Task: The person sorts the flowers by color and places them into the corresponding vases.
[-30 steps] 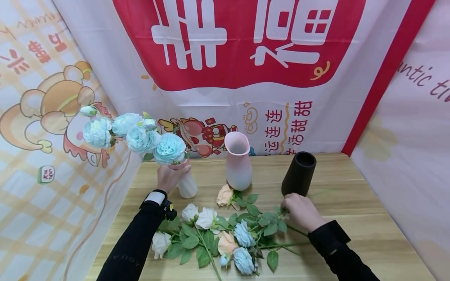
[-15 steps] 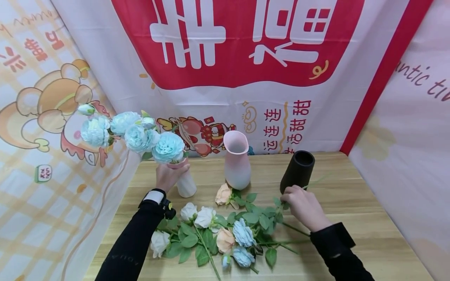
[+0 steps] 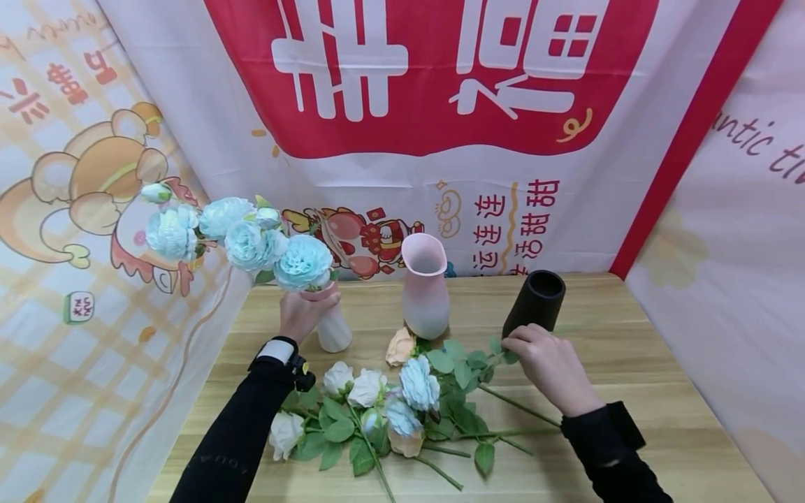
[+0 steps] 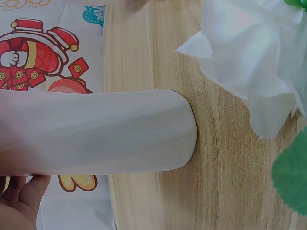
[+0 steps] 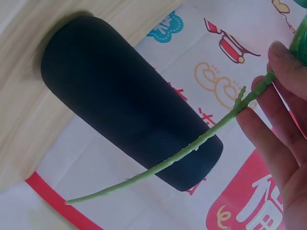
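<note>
A wood-grain table (image 3: 654, 370) bears a black vase (image 3: 536, 304), two pink-and-white vases (image 3: 426, 307), and white and peach flowers (image 3: 367, 388).

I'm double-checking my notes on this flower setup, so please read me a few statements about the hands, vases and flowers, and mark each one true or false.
1. The left hand grips a vase that holds blue flowers. True.
2. The right hand holds a stem outside the black vase. True.
3. The black vase lies on its side. False: it stands upright.
4. White flowers lie on the table. True.
5. Flowers rise from the black vase. False: none do.
</note>
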A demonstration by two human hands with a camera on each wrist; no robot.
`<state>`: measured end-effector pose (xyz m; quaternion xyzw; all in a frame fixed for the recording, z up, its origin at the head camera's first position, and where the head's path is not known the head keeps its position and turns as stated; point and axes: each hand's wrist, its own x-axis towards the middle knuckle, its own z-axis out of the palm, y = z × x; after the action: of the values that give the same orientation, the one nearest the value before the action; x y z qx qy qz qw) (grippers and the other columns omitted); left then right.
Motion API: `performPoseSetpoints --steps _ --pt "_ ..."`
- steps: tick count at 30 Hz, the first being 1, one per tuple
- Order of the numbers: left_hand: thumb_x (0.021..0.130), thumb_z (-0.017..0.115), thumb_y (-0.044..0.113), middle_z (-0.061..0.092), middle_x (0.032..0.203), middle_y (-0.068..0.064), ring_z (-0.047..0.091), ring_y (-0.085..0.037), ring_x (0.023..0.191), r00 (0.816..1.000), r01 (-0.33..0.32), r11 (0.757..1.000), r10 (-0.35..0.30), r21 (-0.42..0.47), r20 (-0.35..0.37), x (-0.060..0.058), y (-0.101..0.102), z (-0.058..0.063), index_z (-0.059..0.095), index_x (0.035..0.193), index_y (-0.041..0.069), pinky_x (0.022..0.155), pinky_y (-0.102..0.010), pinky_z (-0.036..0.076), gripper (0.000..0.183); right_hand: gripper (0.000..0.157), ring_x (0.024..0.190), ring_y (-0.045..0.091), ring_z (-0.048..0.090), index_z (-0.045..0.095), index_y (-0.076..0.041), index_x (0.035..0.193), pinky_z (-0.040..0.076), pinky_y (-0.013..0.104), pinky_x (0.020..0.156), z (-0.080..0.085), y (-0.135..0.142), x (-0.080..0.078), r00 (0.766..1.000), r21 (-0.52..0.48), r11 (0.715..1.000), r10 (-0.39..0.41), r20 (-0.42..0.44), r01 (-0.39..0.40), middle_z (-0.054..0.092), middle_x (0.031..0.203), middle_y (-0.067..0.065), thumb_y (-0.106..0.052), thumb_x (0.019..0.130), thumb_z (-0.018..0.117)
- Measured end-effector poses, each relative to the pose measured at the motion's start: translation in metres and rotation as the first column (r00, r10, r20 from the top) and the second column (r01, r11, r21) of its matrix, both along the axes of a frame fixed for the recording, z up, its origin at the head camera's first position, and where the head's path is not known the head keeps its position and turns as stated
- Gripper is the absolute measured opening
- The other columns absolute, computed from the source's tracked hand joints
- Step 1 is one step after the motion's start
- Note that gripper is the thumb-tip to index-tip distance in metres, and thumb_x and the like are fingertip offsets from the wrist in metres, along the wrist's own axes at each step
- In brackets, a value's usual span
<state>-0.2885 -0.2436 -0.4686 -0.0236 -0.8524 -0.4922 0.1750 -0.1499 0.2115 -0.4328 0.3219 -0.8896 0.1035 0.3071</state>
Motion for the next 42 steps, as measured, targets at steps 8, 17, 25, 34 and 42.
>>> performPoseSetpoints --steps 8,17,25,34,42 --pt "0.074 0.086 0.041 0.059 0.130 -0.001 0.052 -0.018 0.117 1.000 0.004 1.000 -0.003 0.015 -0.018 0.001 0.000 0.000 0.058 0.132 0.015 0.098 -0.045 0.043 0.070 0.026 0.082 0.021 0.063 0.076 -0.005 0.095 0.052 0.038 0.049 0.009 -0.006 0.006 0.998 -0.104 0.994 -0.038 -0.057 0.032 0.067 0.093 0.005 0.009 0.074 0.076" --pt "0.075 0.085 0.038 0.060 0.127 -0.002 0.053 -0.019 0.115 1.000 0.015 1.000 -0.014 0.002 -0.024 0.001 0.000 0.000 0.059 0.131 0.014 0.097 -0.044 0.043 0.066 0.028 0.088 0.024 0.063 0.074 -0.004 0.102 0.055 0.041 0.058 0.012 -0.013 0.009 0.998 -0.192 0.980 -0.058 -0.032 0.051 0.066 0.098 0.006 0.013 0.079 0.072" --pt "0.077 0.086 0.030 0.068 0.115 -0.005 0.059 -0.019 0.112 1.000 0.018 0.999 -0.019 0.051 0.013 0.001 0.001 0.003 0.067 0.120 0.009 0.097 -0.041 0.044 0.052 0.027 0.086 0.024 0.065 0.072 -0.001 0.101 0.054 0.042 0.065 0.019 -0.029 0.006 1.000 -0.325 0.946 -0.001 -0.029 -0.008 0.066 0.096 0.009 0.008 0.077 0.079" --pt "0.075 0.087 0.036 0.065 0.120 -0.004 0.055 -0.019 0.117 1.000 0.004 1.000 -0.004 0.020 -0.021 0.001 0.001 0.004 0.067 0.119 0.009 0.098 -0.043 0.043 0.055 0.031 0.076 0.018 0.063 0.071 0.000 0.104 0.052 0.031 0.062 0.025 -0.046 0.002 0.993 -0.497 0.863 0.118 0.012 -0.096 0.065 0.093 0.007 0.016 0.078 0.074" --pt "0.074 0.087 0.036 0.064 0.121 -0.001 0.056 -0.017 0.113 1.000 0.000 1.000 0.001 0.030 -0.025 0.001 0.000 0.000 0.066 0.120 0.012 0.094 -0.042 0.045 0.057 0.022 0.091 0.015 0.062 0.069 -0.014 0.118 0.049 0.026 0.068 -0.028 -0.047 -0.032 0.965 -0.658 0.733 0.258 0.038 -0.171 0.066 0.106 0.002 -0.013 0.096 0.066"
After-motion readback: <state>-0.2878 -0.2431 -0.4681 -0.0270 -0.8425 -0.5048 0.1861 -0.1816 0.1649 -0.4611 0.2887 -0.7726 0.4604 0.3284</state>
